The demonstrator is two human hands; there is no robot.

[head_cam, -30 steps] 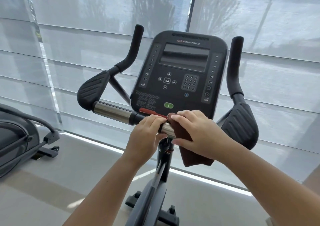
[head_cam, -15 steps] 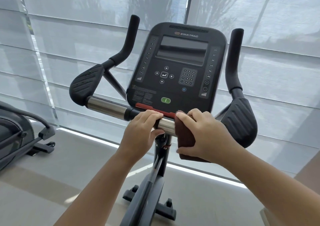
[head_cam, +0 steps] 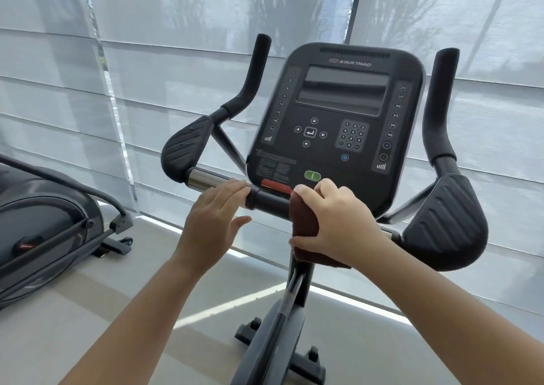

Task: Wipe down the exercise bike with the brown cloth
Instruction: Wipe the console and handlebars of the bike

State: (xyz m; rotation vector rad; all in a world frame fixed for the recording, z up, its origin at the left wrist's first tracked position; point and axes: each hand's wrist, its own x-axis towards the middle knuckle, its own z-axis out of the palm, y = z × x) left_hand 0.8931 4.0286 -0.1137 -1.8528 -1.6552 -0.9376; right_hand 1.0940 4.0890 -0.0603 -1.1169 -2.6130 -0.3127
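The black exercise bike's console (head_cam: pixel 332 125) faces me, with its handlebar (head_cam: pixel 269 203) running across just below it. My right hand (head_cam: pixel 335 225) presses the brown cloth (head_cam: pixel 304 225) around the bar under the console; the cloth hangs down from the bar. My left hand (head_cam: pixel 212 225) sits to its left with fingers spread, fingertips resting on the bar's chrome section (head_cam: pixel 203 178) and the thumb apart below. Black elbow pads stand at the left (head_cam: pixel 185 146) and right (head_cam: pixel 444 225) ends.
Another grey exercise machine (head_cam: pixel 44 222) stands on the floor at the left. Pale window blinds (head_cam: pixel 176 60) fill the wall behind the bike. The bike's post and base feet (head_cam: pixel 282 340) reach down to the light floor.
My left hand has let go of the bar and opened, shifting left toward the chrome section. My right hand with the cloth stays wrapped on the bar below the console. The view has shifted left.
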